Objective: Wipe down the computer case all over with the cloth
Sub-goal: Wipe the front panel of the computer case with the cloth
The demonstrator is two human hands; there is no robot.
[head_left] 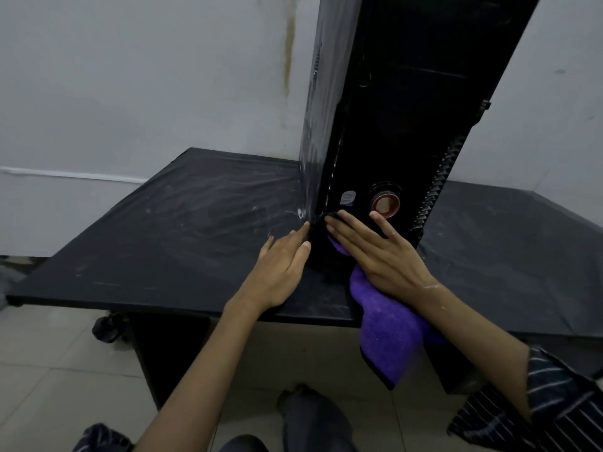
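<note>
A tall black computer case stands upright on a black table, its front panel with a round red button facing me. My right hand lies flat, fingers straight, pressing a purple cloth against the lower front of the case. The cloth hangs down past the table's front edge. My left hand rests with straight fingers against the case's lower left corner, fingertips touching it.
The table top is covered in dark, dusty plastic sheeting and stands against a pale wall. A caster wheel shows under the table's left side. Below is a tiled floor; my legs are at the bottom.
</note>
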